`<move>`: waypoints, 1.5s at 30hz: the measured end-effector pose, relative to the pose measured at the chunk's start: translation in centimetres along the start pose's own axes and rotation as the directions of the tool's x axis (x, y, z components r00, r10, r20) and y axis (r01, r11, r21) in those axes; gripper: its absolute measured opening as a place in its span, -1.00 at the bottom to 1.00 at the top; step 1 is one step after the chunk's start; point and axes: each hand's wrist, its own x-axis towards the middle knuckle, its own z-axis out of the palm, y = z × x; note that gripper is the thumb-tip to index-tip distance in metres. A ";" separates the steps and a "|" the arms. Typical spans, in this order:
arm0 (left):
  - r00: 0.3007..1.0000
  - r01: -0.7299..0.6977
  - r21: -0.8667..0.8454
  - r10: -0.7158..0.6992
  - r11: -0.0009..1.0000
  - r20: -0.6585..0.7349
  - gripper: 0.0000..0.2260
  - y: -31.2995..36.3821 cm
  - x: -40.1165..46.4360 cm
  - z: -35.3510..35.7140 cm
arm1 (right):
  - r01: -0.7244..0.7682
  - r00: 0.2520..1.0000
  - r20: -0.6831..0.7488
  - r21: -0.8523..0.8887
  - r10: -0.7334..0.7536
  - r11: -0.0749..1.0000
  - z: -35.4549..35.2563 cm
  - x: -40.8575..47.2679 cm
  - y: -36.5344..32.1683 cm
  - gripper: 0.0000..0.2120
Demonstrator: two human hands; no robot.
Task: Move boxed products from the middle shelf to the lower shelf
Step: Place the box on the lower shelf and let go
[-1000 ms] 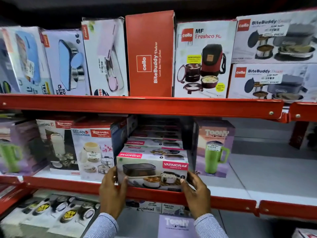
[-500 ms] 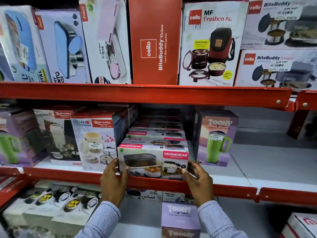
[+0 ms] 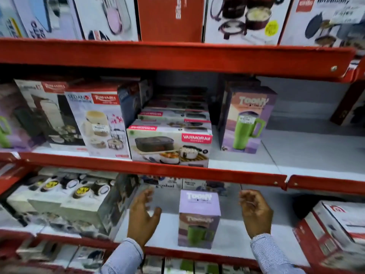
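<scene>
A white Varmora box [image 3: 169,144] with a red label sits at the front of the middle shelf [image 3: 237,176], with more of the same boxes stacked behind it. A purple Toony mug box [image 3: 247,119] stands to its right on that shelf. On the lower shelf [image 3: 231,232] another purple Toony box [image 3: 199,218] stands upright. My left hand [image 3: 143,216] hangs open to the left of that lower box. My right hand [image 3: 255,212] is open to its right. Neither hand touches a box.
Rishabh boxes [image 3: 98,123] fill the left of the middle shelf. Boxes printed with round containers [image 3: 65,200] sit at the left of the lower shelf, and a red and white box [image 3: 333,232] at its right. Cello boxes [image 3: 245,18] line the top shelf.
Both hands have let go of the Varmora box and dropped below the middle shelf edge to either side of the lower Toony box. The camera has tilted downward.
</scene>
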 end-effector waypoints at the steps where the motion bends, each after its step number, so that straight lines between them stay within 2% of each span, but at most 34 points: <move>1: 0.985 0.103 0.044 -0.108 0.994 0.137 -0.42 -0.9 -0.5 1.3 | -0.077 0.993 0.081 -0.077 0.083 0.994 -0.1 -0.6 1.6 -0.53; 3: 0.891 0.274 0.089 -0.288 0.957 0.352 -0.22 -1.8 -1.2 4.0 | -0.210 0.914 0.309 -0.190 0.262 0.959 0.3 -1.7 4.3 -0.46; 4: 0.853 0.315 0.098 -0.327 0.944 0.406 -0.14 -1.8 -1.3 5.1 | -0.250 0.856 0.402 -0.228 0.325 0.941 0.8 -2.2 5.3 -0.41; 6: 0.825 0.324 0.107 -0.336 0.940 0.454 -0.07 -1.5 -1.1 7.1 | -0.296 0.768 0.506 -0.264 0.393 0.918 2.1 -2.9 6.4 -0.28; 8: 0.832 0.306 0.109 -0.321 0.946 0.453 -0.15 -1.0 -1.1 8.5 | -0.345 0.727 0.547 -0.233 0.416 0.909 3.4 -3.2 6.6 -0.25; 10: 0.859 0.293 0.089 -0.303 0.952 0.413 -0.25 -0.2 -1.3 8.9 | -0.388 0.736 0.528 -0.183 0.423 0.903 3.9 -3.2 6.1 -0.37; 13: 0.902 0.237 0.032 -0.233 0.971 0.363 -0.27 0.9 -2.3 8.0 | -0.364 0.790 0.487 -0.116 0.372 0.924 2.7 -3.6 4.5 -0.39; 16: 0.936 0.148 0.045 -0.155 0.988 0.316 -0.26 2.9 -3.7 6.2 | -0.294 0.824 0.487 -0.069 0.289 0.953 0.7 -4.6 2.3 -0.40; 20: 0.973 -0.016 -0.008 0.017 1.000 0.232 -0.27 6.9 -5.5 3.7 | -0.139 0.888 0.441 -0.018 0.132 0.990 -2.3 -5.1 -2.1 -0.43; 26: 0.950 -0.300 -0.115 0.308 0.947 0.053 -0.27 15.6 -6.9 1.5 | 0.125 0.956 0.252 0.111 -0.150 0.986 -6.9 -3.9 -9.6 -0.54; 31: 0.884 -0.467 -0.197 0.464 0.862 -0.061 -0.33 22.8 -5.6 1.9 | 0.290 0.939 0.122 0.216 -0.321 0.932 -10.2 -0.1 -14.2 -0.59; 36: 0.846 -0.532 -0.200 0.529 0.823 -0.073 -0.32 26.8 -2.4 4.4 | 0.360 0.920 0.085 0.209 -0.383 0.909 -10.9 4.6 -16.0 -0.76; 40: 0.873 -0.486 -0.163 0.485 0.858 -0.048 -0.33 26.5 0.9 7.4 | 0.300 0.938 0.135 0.150 -0.320 0.942 -9.9 8.5 -14.4 -0.57; 45: 0.881 -0.472 -0.084 0.473 0.878 -0.004 -0.35 26.1 3.8 10.0 | 0.265 0.947 0.173 0.049 -0.270 0.963 -8.8 12.0 -12.4 -0.56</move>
